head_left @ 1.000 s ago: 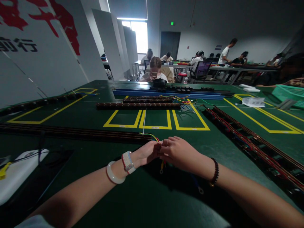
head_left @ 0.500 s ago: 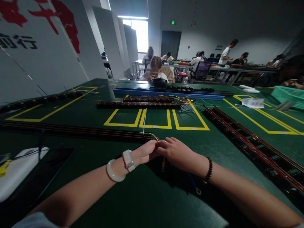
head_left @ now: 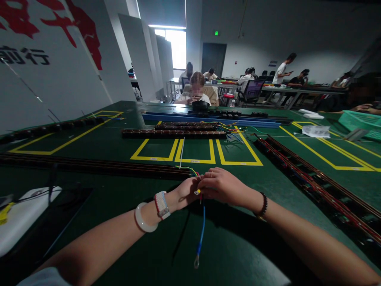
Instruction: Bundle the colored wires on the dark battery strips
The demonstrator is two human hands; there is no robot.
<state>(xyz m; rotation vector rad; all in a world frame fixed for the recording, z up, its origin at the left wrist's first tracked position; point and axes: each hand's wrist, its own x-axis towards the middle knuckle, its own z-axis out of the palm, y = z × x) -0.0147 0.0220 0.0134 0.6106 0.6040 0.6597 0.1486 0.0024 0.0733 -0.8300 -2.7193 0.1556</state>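
Observation:
Both my hands meet over the table at the right end of a long dark rail point(head_left: 119, 166). My left hand point(head_left: 189, 190) is closed around the bundle of coloured wires point(head_left: 192, 170) that comes out of that end. My right hand point(head_left: 223, 184) pinches the same wires beside it, fingertips touching the left ones. A yellow ring terminal point(head_left: 197, 192) pokes out between the fingers. Below the hands hangs a blue wire point(head_left: 203, 224) tipped with a metal ring terminal point(head_left: 197, 261). A white cable tie point(head_left: 181, 153) stands up from the rail near its end.
Another wired rail point(head_left: 315, 186) runs diagonally on the right. Shorter rails point(head_left: 174, 134) lie ahead, behind yellow tape outlines point(head_left: 195, 161). A white device point(head_left: 26, 218) is at left, a green basket point(head_left: 361, 123) at far right. A person point(head_left: 196, 89) sits across the table.
The blue wire has swung from under my right hand to hang straight down below both hands. The yellow terminal has risen up to the fingers. My right hand has shifted slightly.

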